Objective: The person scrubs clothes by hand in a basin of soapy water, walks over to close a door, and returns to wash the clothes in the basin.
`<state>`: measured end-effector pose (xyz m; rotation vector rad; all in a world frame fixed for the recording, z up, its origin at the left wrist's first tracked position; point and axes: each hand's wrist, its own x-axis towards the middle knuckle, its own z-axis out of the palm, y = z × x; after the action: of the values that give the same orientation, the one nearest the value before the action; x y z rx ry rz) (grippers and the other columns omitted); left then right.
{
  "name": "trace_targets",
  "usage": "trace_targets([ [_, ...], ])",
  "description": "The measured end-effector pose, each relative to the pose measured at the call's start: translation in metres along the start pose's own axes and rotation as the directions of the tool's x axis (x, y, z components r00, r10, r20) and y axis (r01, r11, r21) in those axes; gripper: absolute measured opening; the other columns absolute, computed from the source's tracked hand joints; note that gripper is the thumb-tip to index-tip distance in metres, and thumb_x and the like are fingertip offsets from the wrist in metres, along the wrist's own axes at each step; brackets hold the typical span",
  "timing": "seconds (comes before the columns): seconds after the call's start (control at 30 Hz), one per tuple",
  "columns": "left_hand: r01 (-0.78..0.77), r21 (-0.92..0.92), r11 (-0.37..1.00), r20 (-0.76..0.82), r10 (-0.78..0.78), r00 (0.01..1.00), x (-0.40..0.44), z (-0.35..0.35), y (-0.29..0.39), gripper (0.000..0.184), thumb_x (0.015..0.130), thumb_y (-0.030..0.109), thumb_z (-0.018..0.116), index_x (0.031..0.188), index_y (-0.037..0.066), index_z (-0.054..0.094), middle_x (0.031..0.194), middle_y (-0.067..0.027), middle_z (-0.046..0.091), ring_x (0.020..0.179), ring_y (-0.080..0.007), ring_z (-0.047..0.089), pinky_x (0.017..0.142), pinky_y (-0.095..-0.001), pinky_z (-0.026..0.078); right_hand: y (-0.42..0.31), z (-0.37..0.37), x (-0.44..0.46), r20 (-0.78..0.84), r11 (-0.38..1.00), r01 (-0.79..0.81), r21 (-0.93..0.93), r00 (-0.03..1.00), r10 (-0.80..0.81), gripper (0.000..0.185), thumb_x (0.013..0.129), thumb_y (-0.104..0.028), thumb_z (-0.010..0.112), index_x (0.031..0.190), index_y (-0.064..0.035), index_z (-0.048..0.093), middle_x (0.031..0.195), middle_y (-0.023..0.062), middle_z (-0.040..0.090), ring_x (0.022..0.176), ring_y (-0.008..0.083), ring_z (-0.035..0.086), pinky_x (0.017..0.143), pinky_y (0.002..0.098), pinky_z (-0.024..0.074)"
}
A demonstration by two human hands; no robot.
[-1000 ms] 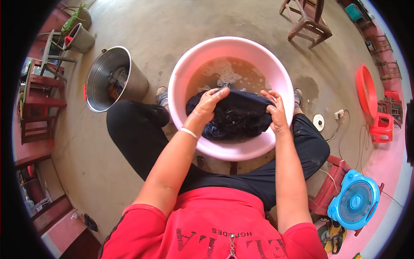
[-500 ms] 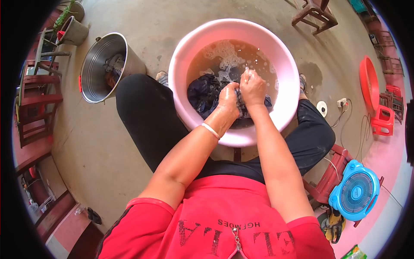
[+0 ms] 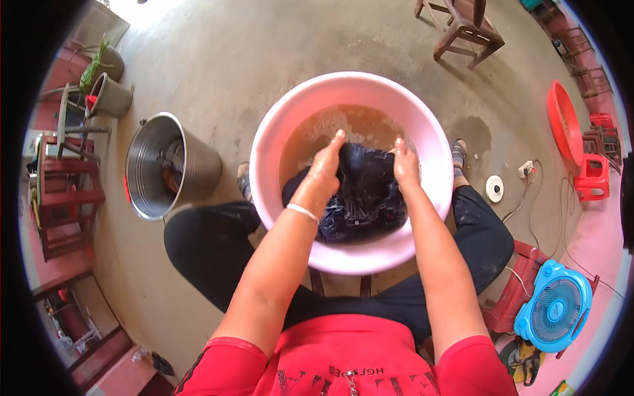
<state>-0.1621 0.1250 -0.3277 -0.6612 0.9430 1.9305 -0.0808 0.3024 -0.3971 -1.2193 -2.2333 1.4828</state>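
A large pink basin [image 3: 269, 125] holds brownish, foamy water [image 3: 370, 119] and a wet dark navy garment [image 3: 366, 178]. The cloth is spread between my two hands, its upper part raised out of the water and the rest bunched toward the near side, where a small round button shows. On the garment's left edge, my left hand [image 3: 323, 175] grips with the thumb pointing up; its other fingers are partly hidden. My right hand [image 3: 406, 165] pinches the upper right corner, near the basin's right wall.
Left of the basin stands a metal bucket [image 3: 205, 165] with cloth inside. A wooden chair [image 3: 465, 33] is at the top right. Along the right side are a red basin [image 3: 563, 125], a red plastic stool [image 3: 592, 178], cables, a white round lid [image 3: 494, 189] and a blue fan [image 3: 556, 310].
My hands were close together, squeezing the bunched garment; now they are apart with it spread between them. The camera view has shifted, so the basin sits lower in view.
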Motion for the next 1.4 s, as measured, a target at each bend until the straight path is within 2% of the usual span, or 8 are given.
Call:
trace_targets([
  [0.23, -0.261, 0.800, 0.540, -0.060, 0.505, 0.861, 0.174, -0.071, 0.049, 0.068, 0.075, 0.040, 0.076, 0.126, -0.001, 0.055, 0.125, -0.0204, 0.058, 0.117, -0.0308, 0.055, 0.100, -0.0405, 0.043, 0.066, 0.019, 0.116, 0.065, 0.997, -0.065, -0.029, 0.996, 0.066, 0.046, 0.095, -0.043, 0.052, 0.111, -0.0013, 0.064, 0.103, 0.0204, 0.068, 0.101, 0.0321, 0.063, 0.091, 0.0389, 0.0464],
  [0.43, -0.264, 0.788, -0.556, 0.503, 0.335, 0.797, 0.175, -0.073, 0.004, 0.060, 0.078, 0.031, 0.073, 0.130, 0.010, 0.052, 0.131, -0.0195, 0.052, 0.132, -0.0472, 0.030, 0.112, -0.0529, 0.020, 0.075, 0.050, 0.109, 0.497, 0.727, 0.245, -0.641, 0.855, 0.150, 0.066, 0.078, -0.038, 0.070, 0.130, -0.0024, 0.048, 0.116, 0.0238, 0.062, 0.112, 0.0385, 0.057, 0.098, 0.0458, 0.0443],
  [0.63, -0.180, 0.984, -0.009, 0.172, 0.344, 0.923, 0.189, -0.074, 0.016, 0.029, 0.086, 0.029, 0.066, 0.104, 0.006, 0.068, 0.111, -0.0160, 0.064, 0.107, -0.0325, 0.057, 0.096, -0.0452, 0.043, 0.128, 0.054, 0.136, 0.223, 0.995, -0.045, 0.090, 0.975, 0.024, 0.023, 0.080, -0.009, 0.060, 0.101, -0.0005, 0.068, 0.096, 0.0121, 0.070, 0.091, 0.0244, 0.066, 0.082, 0.0355, 0.0516],
  [0.7, -0.107, 0.212, 0.971, -0.173, 0.145, 0.974, 0.202, -0.078, -0.009, 0.040, 0.089, 0.038, 0.063, 0.115, 0.006, 0.063, 0.111, -0.0126, 0.065, 0.109, -0.0298, 0.057, 0.095, -0.0430, 0.045, 0.087, 0.074, 0.117, 0.162, 0.911, 0.015, 0.411, 0.983, -0.089, 0.019, 0.079, -0.006, 0.057, 0.092, -0.0009, 0.070, 0.091, 0.0090, 0.071, 0.090, 0.0224, 0.066, 0.082, 0.0337, 0.0514],
  [0.83, 0.181, -0.108, 0.978, -0.132, -0.195, 0.972, 0.150, -0.013, 0.002, 0.060, 0.091, 0.054, 0.055, 0.128, 0.007, 0.053, 0.122, -0.0119, 0.060, 0.110, -0.0235, 0.057, 0.098, -0.0389, 0.045, -0.025, 0.091, 0.018, 0.348, 0.925, 0.379, 0.005, 0.867, -0.357, 0.015, 0.083, -0.018, 0.060, 0.076, -0.0079, 0.068, 0.089, 0.0148, 0.070, 0.077, 0.0286, 0.068, 0.071, 0.0372, 0.0548],
  [0.93, -0.045, 0.032, 0.998, 0.077, 0.043, 0.996, 0.152, -0.048, -0.029, 0.052, 0.096, 0.050, 0.046, 0.116, 0.004, 0.058, 0.113, -0.0115, 0.062, 0.097, -0.0214, 0.062, 0.085, -0.0355, 0.050, -0.039, 0.104, -0.014, 0.283, 0.796, 0.585, -0.154, 0.798, -0.532, 0.027, 0.084, -0.031, 0.065, 0.069, -0.0086, 0.062, 0.070, 0.0108, 0.063, 0.065, 0.0303, 0.064, 0.056, 0.0397, 0.0518],
  [1.27, 0.088, 0.065, 0.994, -0.094, -0.081, 0.992, 0.107, -0.010, -0.024, 0.037, 0.099, 0.037, 0.046, 0.106, 0.005, 0.063, 0.097, -0.0112, 0.068, 0.088, -0.0235, 0.068, 0.080, -0.0390, 0.056, 0.021, 0.070, 0.073, -0.012, 0.863, 0.278, -0.422, 0.950, -0.312, 0.032, 0.092, -0.037, 0.055, 0.075, -0.0098, 0.061, 0.070, 0.0148, 0.065, 0.069, 0.0381, 0.063, 0.064, 0.0488, 0.0510],
  [1.4, -0.042, 0.478, 0.877, -0.181, 0.145, 0.973, 0.120, -0.053, 0.006, 0.079, 0.089, 0.047, 0.062, 0.147, 0.012, 0.022, 0.148, -0.0187, 0.029, 0.134, -0.0422, 0.028, 0.101, -0.0527, 0.036, 0.051, 0.034, 0.094, 0.013, 0.832, 0.378, -0.406, 0.912, -0.409, 0.023, 0.087, -0.024, 0.060, 0.106, -0.0103, 0.059, 0.114, 0.0123, 0.061, 0.105, 0.0323, 0.057, 0.089, 0.0442, 0.0459],
])
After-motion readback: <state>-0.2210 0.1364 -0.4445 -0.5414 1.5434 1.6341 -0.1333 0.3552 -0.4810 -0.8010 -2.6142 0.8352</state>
